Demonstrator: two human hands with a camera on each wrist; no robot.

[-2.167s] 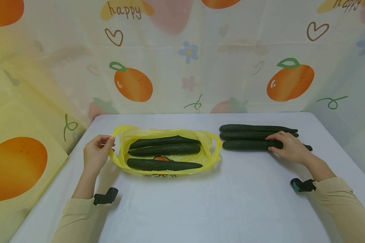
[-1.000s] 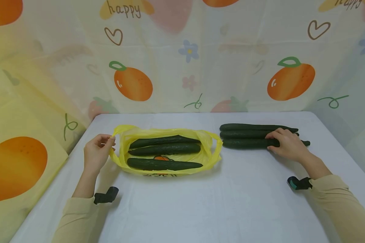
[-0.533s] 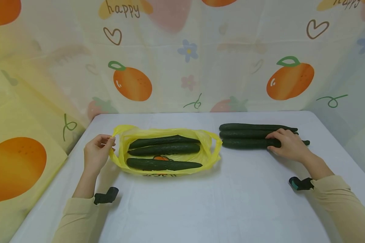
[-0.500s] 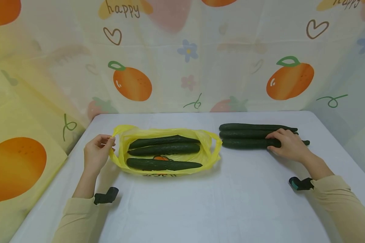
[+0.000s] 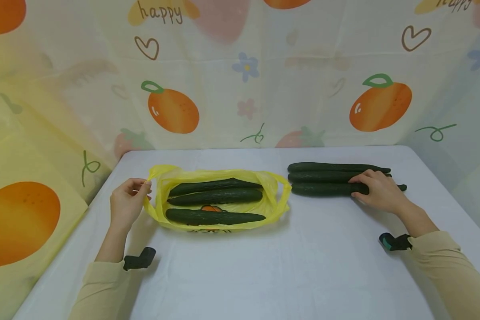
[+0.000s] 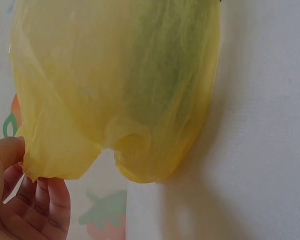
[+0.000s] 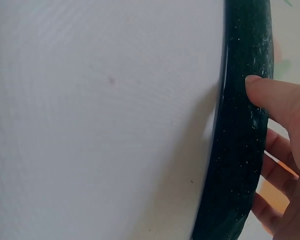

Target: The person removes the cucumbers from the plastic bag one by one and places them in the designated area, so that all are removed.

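My left hand (image 5: 129,200) pinches the left handle of a thin yellow plastic bag (image 5: 281,209), which lies with its mouth spread wide. Three dark green cucumbers (image 5: 216,217) rest inside it, the front one a little apart from the two behind. In the left wrist view, thumb and fingers grip the edge of the bag (image 6: 65,145), and a cucumber shows through the film. At the right, my right hand (image 5: 380,191) grips the front cucumber (image 5: 320,190) of a row of three, near its right end. The right wrist view shows my thumb across this cucumber (image 7: 240,135).
Behind the gripped one lie two more cucumbers (image 5: 316,177), side by side, just right of the bag's right handle. Everything rests on a white-covered table (image 5: 240,275). A fruit-patterned curtain (image 5: 220,89) hangs along its back edge and at both sides.
Since the first frame, my right hand and the front cucumber have shifted slightly back, towards the other two. Over the last second hardly anything has moved; my left hand keeps its place.
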